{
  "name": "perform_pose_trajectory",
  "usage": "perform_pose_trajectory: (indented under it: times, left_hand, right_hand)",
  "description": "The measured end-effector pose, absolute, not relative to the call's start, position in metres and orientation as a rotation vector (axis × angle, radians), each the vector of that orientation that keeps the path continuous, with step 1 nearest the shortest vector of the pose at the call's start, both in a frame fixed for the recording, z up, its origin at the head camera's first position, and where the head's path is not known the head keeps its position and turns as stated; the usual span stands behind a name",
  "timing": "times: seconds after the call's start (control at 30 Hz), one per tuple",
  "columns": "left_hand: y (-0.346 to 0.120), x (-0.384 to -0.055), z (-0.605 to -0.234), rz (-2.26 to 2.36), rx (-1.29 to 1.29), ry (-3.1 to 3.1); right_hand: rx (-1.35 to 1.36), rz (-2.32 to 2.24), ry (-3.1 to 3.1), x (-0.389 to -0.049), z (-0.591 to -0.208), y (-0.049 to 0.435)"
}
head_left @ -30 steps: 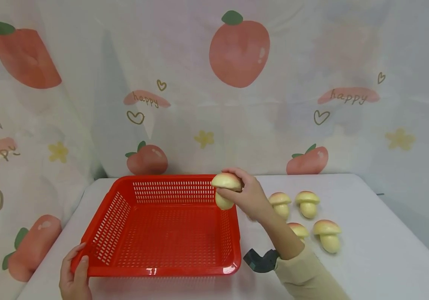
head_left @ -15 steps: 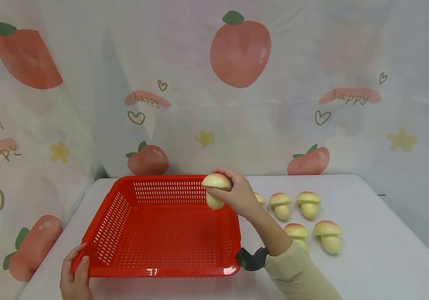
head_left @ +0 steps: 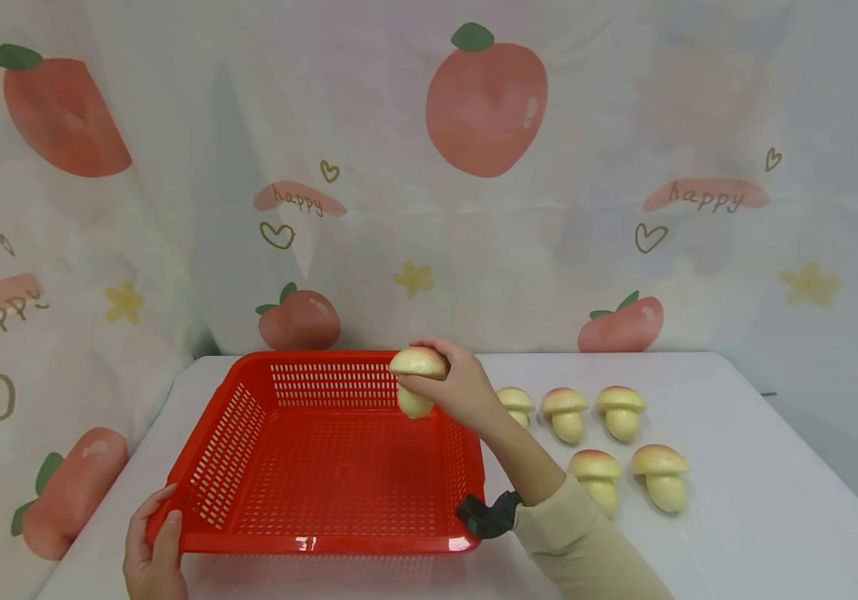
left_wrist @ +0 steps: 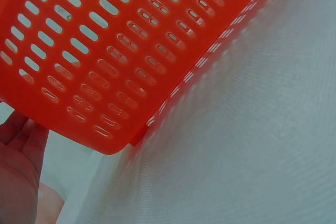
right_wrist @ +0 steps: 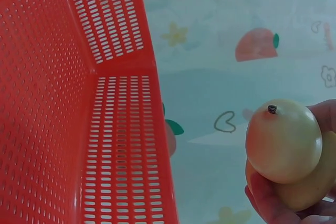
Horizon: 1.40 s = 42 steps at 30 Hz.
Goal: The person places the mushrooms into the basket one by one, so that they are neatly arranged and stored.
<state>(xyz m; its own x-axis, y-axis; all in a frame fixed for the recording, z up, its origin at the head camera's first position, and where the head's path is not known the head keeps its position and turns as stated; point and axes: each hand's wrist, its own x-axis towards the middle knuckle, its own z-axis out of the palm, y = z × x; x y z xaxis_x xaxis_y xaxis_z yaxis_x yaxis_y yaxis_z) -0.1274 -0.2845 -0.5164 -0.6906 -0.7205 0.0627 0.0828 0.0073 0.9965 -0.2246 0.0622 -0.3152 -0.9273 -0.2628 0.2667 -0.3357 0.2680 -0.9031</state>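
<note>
In the head view, a toy mushroom [head_left: 417, 364] with a pale yellow stem and pink-tinged cap is upright above the right part of a red plastic basket [head_left: 338, 479]. Thumb and fingers of my right hand [head_left: 466, 396] grip it around the cap. Seen by the right wrist camera, the mushroom [right_wrist: 283, 140] shows its rounded stem end with a small dark spot. My left hand [head_left: 154, 550] holds the basket's near left corner, its thumb on the rim. The left wrist view has that hand [left_wrist: 18, 166] at the slotted wall.
Several more toy mushrooms [head_left: 596, 479] lie on the white tabletop [head_left: 744, 433] right of the basket, some close beside my right forearm. A printed curtain [head_left: 368, 250] hangs behind the table. A dark wrist device [head_left: 489, 515] overlaps the basket's near right corner.
My right hand has carried the mushroom leftward, further over the basket. Mushrooms behind the forearm have come into fuller view. My left hand keeps its hold on the corner.
</note>
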Motion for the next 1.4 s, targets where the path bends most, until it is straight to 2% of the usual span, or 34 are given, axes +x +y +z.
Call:
perform_pose_trajectory:
  times: [1.03, 1.4]
  left_hand:
    - [-0.283, -0.124, -0.52, -1.729, 0.674, -1.714]
    - [-0.279, -0.124, -0.509, -1.687, 0.689, -1.759]
  right_hand:
    - [0.699, 1.795, -2.561, -0.238, -0.326, 0.008]
    - [0.609, 1.764, -2.628, -0.244, -0.332, -0.019]
